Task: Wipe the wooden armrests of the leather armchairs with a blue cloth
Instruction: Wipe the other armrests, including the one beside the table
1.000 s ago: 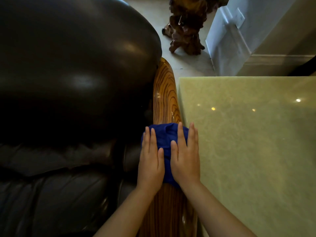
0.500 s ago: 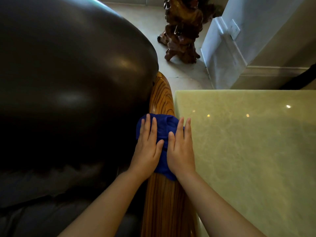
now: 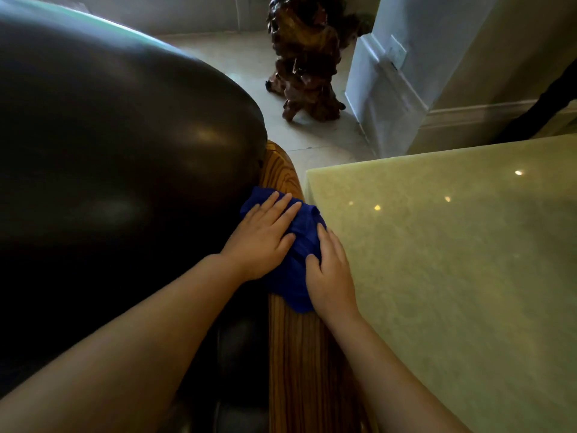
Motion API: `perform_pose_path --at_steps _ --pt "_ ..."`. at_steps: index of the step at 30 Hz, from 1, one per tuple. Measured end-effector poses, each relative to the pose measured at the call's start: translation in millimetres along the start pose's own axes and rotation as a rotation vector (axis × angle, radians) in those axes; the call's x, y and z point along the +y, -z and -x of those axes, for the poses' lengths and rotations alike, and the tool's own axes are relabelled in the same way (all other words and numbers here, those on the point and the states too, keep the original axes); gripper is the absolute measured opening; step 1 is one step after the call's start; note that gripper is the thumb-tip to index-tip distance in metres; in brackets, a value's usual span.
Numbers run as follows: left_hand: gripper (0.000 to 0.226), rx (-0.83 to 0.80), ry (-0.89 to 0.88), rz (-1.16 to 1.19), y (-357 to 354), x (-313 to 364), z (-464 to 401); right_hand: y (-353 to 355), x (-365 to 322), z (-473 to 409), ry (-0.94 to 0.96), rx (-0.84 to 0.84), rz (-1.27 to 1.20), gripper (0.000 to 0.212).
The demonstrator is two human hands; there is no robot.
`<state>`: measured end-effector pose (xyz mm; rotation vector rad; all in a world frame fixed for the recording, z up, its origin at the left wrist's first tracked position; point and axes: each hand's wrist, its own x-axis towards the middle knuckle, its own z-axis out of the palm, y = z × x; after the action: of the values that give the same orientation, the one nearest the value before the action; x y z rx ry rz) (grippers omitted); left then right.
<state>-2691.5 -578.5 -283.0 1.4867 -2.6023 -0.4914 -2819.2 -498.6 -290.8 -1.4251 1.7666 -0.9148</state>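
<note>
Head view, flat open fingers [image 3: 282, 203] pressing blue cloth [image 3: 301, 260], armrest [image 3: 299, 354] between armchair [image 3: 109, 151], table [image 3: 452, 260]

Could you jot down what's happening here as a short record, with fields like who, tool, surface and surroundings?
who: a person seen from their own head camera, bare arms
tool: blue cloth
left hand: flat on the cloth, fingers spread
right hand: pressing the cloth's right edge
surface: wooden armrest, striped grain, glossy
chair: dark leather armchair, left of the armrest
right of armrest: pale green stone table
beyond: carved wood sculpture on the floor
</note>
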Motion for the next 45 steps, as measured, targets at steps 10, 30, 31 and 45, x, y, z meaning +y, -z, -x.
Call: perform_pose_path --at_steps 10,30,31,45 --pt "0.05 -0.123 -0.244 -0.103 -5 34 -41 30 17 8 -0.227 -0.154 -0.265 0.034" --pt "0.069 -0.6 -0.272 -0.181 45 50 7 48 25 58 -0.179 -0.045 0.003 0.046" --pt "0.068 -0.56 -0.269 -0.159 44 52 16 49 23 63 -0.174 -0.037 0.032 0.045" --pt "0.036 -0.421 -0.209 -0.09 20 139 118 135 8 145 -0.186 -0.337 0.243 0.027"
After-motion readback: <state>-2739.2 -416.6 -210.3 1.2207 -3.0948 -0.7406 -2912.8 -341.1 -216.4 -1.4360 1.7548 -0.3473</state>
